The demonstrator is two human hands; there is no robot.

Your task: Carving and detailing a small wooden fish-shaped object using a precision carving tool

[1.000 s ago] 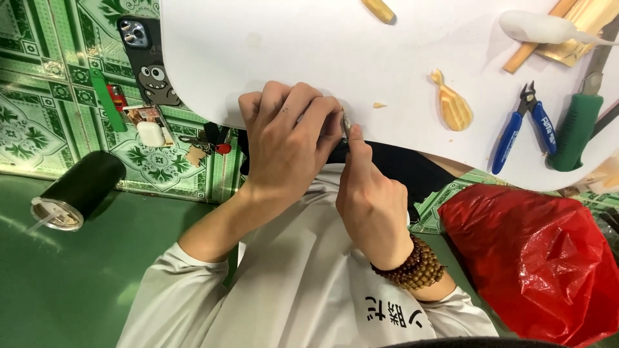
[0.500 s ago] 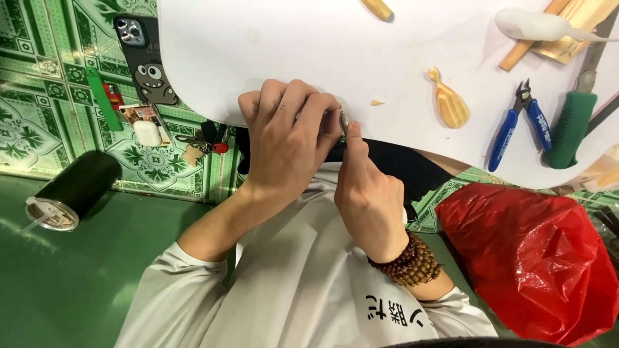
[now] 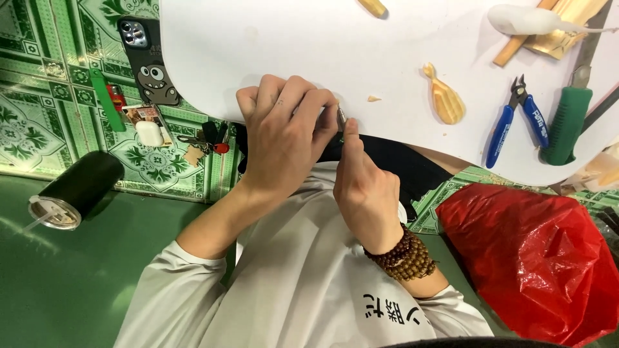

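A white tabletop (image 3: 271,45) fills the upper part of the view, and a crumpled red plastic bag (image 3: 535,251) lies low at the right. A black cylinder (image 3: 77,190) rests on the green floor at the left, and a phone (image 3: 149,61) in a dark cartoon case lies beside the tabletop's edge. The left hand (image 3: 287,132) is curled tight at the tabletop's near edge, its fingers closed over something too hidden to name. The right hand (image 3: 366,190), with a brown bead bracelet (image 3: 403,256) at the wrist, pinches a thin metal tool (image 3: 342,117) whose tip touches the left fingers. Blue-handled cutters (image 3: 516,116) and a carved wooden piece (image 3: 445,100) lie apart on the tabletop.
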